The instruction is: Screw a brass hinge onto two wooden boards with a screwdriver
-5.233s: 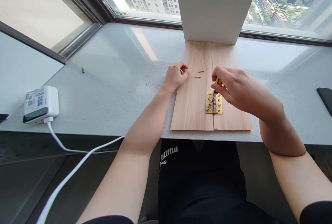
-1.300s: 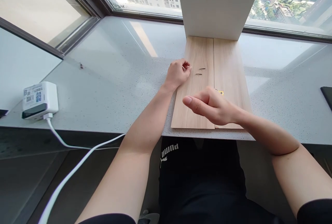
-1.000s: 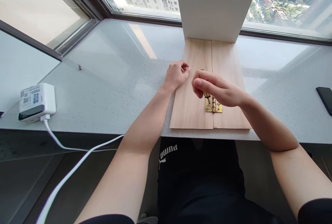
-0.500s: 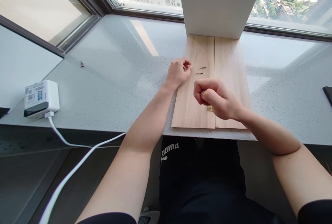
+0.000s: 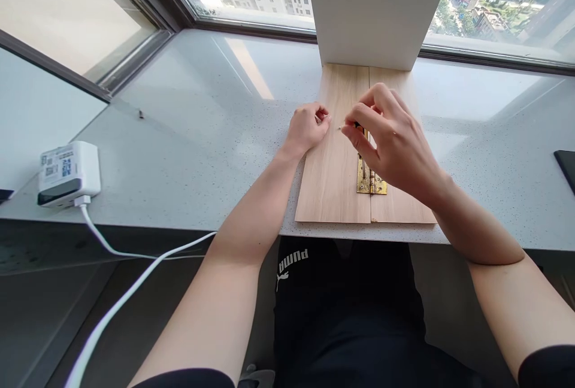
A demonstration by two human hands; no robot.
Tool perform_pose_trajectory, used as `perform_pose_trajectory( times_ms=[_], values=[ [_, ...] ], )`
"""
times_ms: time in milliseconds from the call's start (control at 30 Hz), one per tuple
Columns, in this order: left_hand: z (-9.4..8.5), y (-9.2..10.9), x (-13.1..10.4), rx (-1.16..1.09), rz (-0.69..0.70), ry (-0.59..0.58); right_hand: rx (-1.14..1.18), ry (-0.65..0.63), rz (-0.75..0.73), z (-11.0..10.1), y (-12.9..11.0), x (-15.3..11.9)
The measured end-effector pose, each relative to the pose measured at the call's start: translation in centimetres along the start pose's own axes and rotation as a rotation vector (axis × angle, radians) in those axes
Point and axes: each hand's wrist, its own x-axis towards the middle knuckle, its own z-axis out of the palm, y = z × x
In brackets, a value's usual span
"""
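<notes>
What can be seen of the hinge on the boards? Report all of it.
The hinge is yellow and shiny, like brass, with two flat leaves joined by a ribbed barrel. It lies opened flat across the seam between two wooden boards, near their front edge. Dark spots mark the leaves; whether they are holes or screws is too small to tell. The right hand hides its upper right part. A screwdriver reaches down over the left leaf; contact cannot be confirmed.
</notes>
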Motion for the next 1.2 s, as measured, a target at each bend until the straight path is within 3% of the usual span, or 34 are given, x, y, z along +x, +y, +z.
perform_pose_trajectory(
  times_ms=[100,333,600,867,1200],
  values=[
    [0.3,-0.3,0.1,0.014,-0.031,0.013,-0.133,0.014,-0.017,-0.2,0.0,-0.5],
    [0.6,-0.7,0.4,0.023,-0.025,0.024,-0.174,-0.076,0.038,-0.1,-0.4,-0.6],
    [0.5,-0.8,0.4,0.037,-0.005,0.017,-0.175,-0.230,-0.131,-1.4,-0.8,-0.5],
    [0.9,-1.1,0.5,0.070,-0.005,0.023,-0.586,-0.268,0.099,-2.4,-3.5,-1.2],
    [1.1,-1.2,0.6,0.089,-0.012,0.046,-0.548,-0.399,0.020,-3.2,-4.2,-1.2]
  ],
)
